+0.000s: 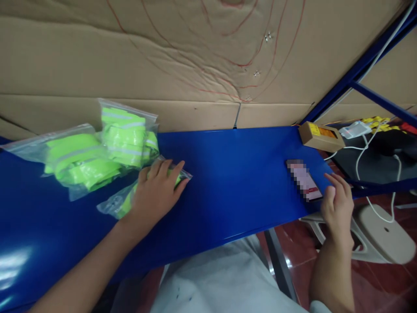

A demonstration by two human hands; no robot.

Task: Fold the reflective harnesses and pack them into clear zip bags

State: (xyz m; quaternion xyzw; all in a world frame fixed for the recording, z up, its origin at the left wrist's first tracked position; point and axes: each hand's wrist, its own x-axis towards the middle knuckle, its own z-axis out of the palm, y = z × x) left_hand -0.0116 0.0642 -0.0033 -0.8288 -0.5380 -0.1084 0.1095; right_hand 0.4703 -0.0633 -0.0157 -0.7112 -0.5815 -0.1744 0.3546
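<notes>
My left hand (158, 187) lies over a small clear bag with neon green material (125, 204) on the blue table, its fingers spread across the bag's top. Behind it, two larger clear zip bags hold folded neon green straps with silver stripes: one upright-looking bag (124, 134) and one flatter bag (81, 161) to its left. My right hand (337, 204) is raised at the table's right edge, fingers partly bent and apart, holding nothing visible. Just left of it a phone (304, 180) with a lit, pixelated screen lies on the table.
The blue table (228, 174) meets a cardboard wall (195, 65) marked with red curves. A brown box (321, 136) sits at the back right corner. Beyond are white cables, a white adapter (355, 129), a blue metal frame and a beige stool (386, 232).
</notes>
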